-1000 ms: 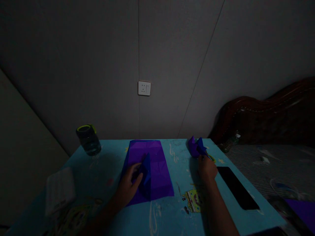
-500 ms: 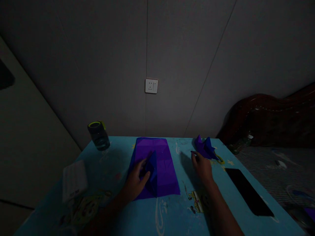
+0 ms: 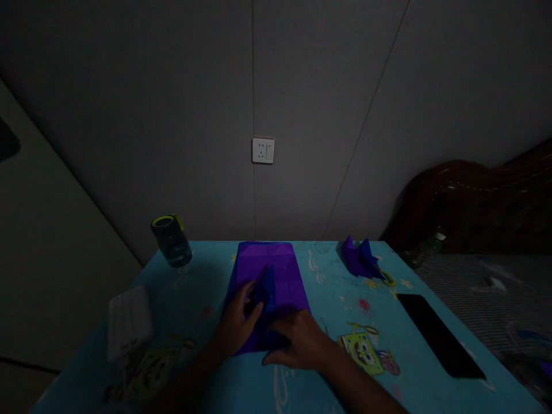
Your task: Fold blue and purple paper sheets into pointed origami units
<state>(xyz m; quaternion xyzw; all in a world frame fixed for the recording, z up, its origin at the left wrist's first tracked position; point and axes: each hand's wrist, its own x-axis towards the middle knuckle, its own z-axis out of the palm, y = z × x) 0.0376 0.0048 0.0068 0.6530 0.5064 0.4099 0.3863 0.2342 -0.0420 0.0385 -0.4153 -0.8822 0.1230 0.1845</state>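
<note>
My left hand is closed on a blue and purple folded paper piece, which stands up from a creased purple paper sheet lying on the table. Its thumb is on the near side and its fingers reach behind the paper. Close by on the right, my right hand hovers over the sheet's near edge, thumb and fingers apart. Its fingertips are at the lower part of the folded piece; whether they touch it is hard to tell in the dim light. Blue paper shows under the sheet's left side.
A folded purple and blue paper shape sits at the back right, beside a yellow-green ring. A black phone-like slab lies at the right. On the left are a dark bottle and a white box-like device.
My right hand has moved left and nearer me, from beside the far paper shape to the folded piece. My left hand keeps its hold in about the same place.
</note>
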